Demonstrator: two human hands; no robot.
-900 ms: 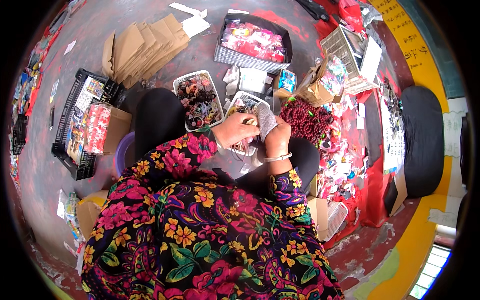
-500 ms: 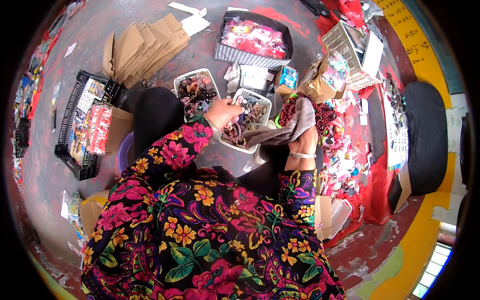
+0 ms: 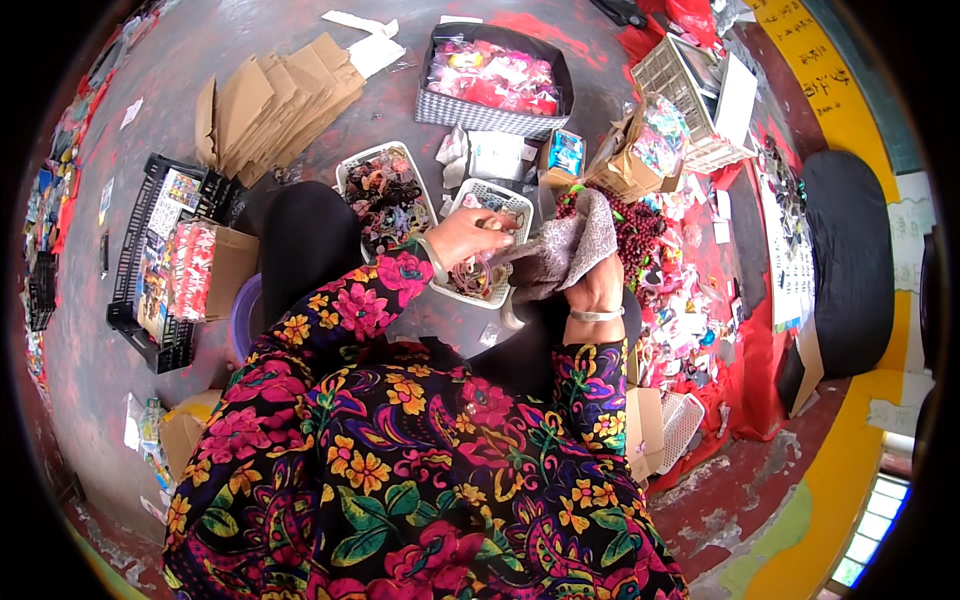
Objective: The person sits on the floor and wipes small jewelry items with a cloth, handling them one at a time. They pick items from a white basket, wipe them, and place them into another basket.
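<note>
Two bare hands work above the white basket (image 3: 465, 297) of looped bands (image 3: 470, 277) on the floor. From where I stand, the right hand (image 3: 597, 288) grips the grey cloth (image 3: 585, 240), which hangs over the basket's right side, its length slanting from upper right down toward the left hand (image 3: 468, 236). That hand lies left of the cloth, nearer the bands, fingers curled; I can't tell whether they pinch anything.

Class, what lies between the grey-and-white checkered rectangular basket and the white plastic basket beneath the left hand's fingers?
In the head view, a flat white rectangular packet lies there, with crumpled whitish material at its left.
</note>
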